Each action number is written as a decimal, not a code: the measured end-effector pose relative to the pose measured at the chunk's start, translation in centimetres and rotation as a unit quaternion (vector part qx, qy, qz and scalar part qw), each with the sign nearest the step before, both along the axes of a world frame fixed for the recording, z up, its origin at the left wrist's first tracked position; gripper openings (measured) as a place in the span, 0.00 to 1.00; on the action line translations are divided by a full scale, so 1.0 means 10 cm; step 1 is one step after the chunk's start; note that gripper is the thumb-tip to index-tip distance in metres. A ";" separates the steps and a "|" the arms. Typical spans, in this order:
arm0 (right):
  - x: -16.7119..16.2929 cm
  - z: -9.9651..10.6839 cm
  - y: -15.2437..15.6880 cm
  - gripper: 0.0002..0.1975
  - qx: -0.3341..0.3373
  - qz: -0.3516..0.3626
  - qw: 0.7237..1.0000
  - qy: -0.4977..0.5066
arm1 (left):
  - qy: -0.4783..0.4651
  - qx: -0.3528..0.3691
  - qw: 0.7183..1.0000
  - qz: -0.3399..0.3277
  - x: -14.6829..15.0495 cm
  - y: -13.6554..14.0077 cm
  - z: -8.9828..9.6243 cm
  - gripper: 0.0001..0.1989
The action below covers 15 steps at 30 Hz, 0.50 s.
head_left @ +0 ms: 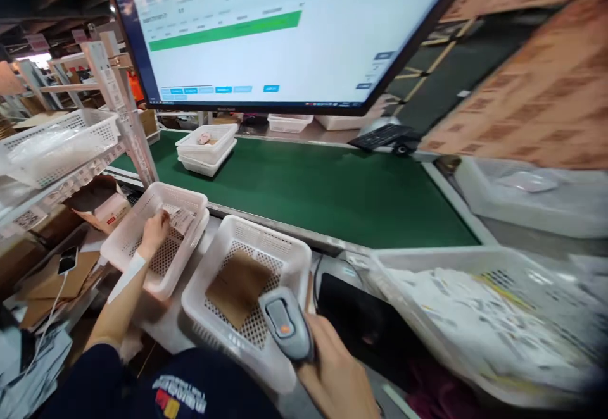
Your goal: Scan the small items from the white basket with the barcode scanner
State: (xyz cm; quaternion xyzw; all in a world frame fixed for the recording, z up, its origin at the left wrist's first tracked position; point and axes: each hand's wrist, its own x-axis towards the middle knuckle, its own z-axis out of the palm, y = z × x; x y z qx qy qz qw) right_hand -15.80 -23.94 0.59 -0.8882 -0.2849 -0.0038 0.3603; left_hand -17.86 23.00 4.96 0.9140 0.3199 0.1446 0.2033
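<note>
While the right hand (335,375) sits low in the middle of the frame, its fingers are wrapped tight around a grey handheld scanner with an orange button (286,325). The scanner's head is over the near rim of a white plastic basket with small holes (216,261). A flat brown cardboard piece (237,285) lies inside that basket.

To the left, the left hand (154,230) reaches into a second white holed basket (190,199). Its fingers are curled on a small clear packet with printing (180,218) at the far end of that basket. I cannot tell if they pinch it or just touch it.

At the lower right, a big white bin full of printed plastic bags (394,264) sits just beside the middle basket.

Farther back, a green conveyor belt (332,191) runs across the frame. A stack of white trays (206,150) stands on it toward the left. At the top, a large computer screen with a green bar (285,33) hangs over the belt, and a black keyboard (382,135) lies under its right corner.
</note>
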 end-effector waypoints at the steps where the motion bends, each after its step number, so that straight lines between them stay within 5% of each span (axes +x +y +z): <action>1: 0.01 0.05 0.11 0.32 -0.011 0.027 0.999 -0.028 | -0.010 0.005 1.000 -0.027 0.06 -0.14 0.05 0.14; 5: 0.12 0.21 0.48 0.37 -0.055 0.063 0.992 -0.091 | -0.036 -0.001 0.990 -0.137 0.26 -0.78 0.02 0.12; 9: 0.19 0.17 0.52 0.35 -0.101 0.061 0.991 -0.061 | -0.040 -0.075 0.970 -0.230 0.38 -1.25 -0.29 0.10; 12: 0.14 -0.03 0.30 0.31 -0.093 0.031 0.995 -0.028 | -0.033 -0.136 0.966 -0.220 0.50 -1.24 -0.50 0.07; 15: 0.05 -0.29 0.06 0.25 -0.085 -0.005 0.996 0.010 | -0.059 -0.123 0.984 -0.117 0.68 -0.86 -0.55 0.08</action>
